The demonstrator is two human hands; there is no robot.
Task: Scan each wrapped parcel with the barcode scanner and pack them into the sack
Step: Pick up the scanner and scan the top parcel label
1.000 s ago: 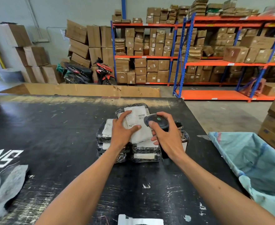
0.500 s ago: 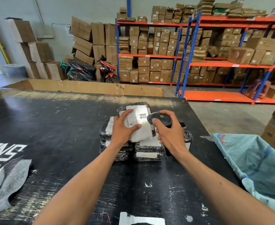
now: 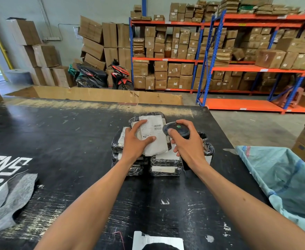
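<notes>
Two hands work over a black counter (image 3: 58, 141), where a grey felt sheet (image 3: 13, 199) lies at the left edge. Left hand (image 3: 135, 143) rests with spread fingers on the top parcel (image 3: 153, 139), label and barcode up, on a stack of wrapped parcels (image 3: 164, 165) mid-counter. Right hand (image 3: 187, 145) grips the barcode scanner (image 3: 177, 129), just beside that label, and a pale blue sack (image 3: 283, 179) hangs open off the counter's right edge.
</notes>
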